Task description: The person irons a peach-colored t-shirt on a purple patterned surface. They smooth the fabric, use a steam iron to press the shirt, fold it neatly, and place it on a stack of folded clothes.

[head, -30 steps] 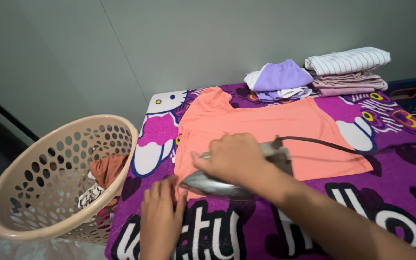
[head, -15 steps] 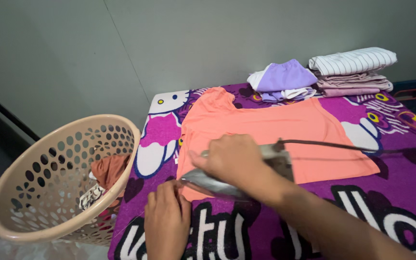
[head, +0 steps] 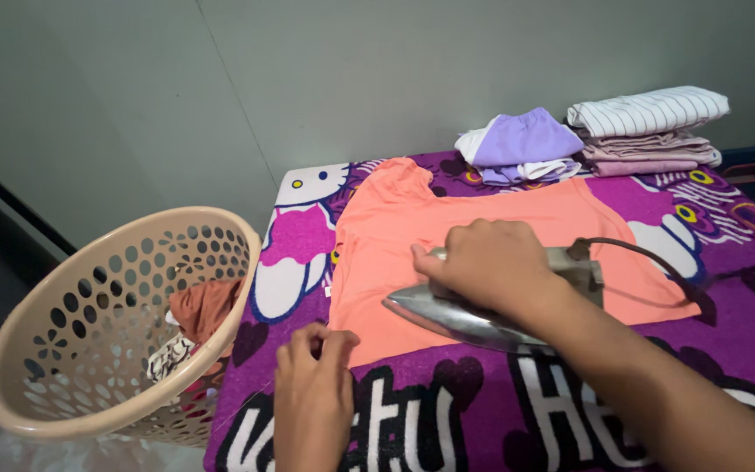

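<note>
A salmon-orange shirt [head: 412,223] lies spread flat on a purple cartoon-print blanket [head: 744,315]. My right hand [head: 482,262] grips the handle of a silver clothes iron [head: 456,316], whose soleplate rests on the shirt's near hem with the tip pointing left. A dark cord [head: 648,258] runs from the iron's rear off to the right. My left hand [head: 312,393] pinches the shirt's near left corner, fingers bent down against the blanket.
A beige perforated laundry basket [head: 63,350] holding crumpled clothes [head: 198,310] stands to the left, off the blanket. Folded purple and white clothes [head: 517,144] and a stack of striped and pink folded clothes [head: 648,127] sit at the far right by the grey wall.
The iron has slid right along the shirt's near hem with my right hand. My left hand stays at the near left corner, holding the cloth.
</note>
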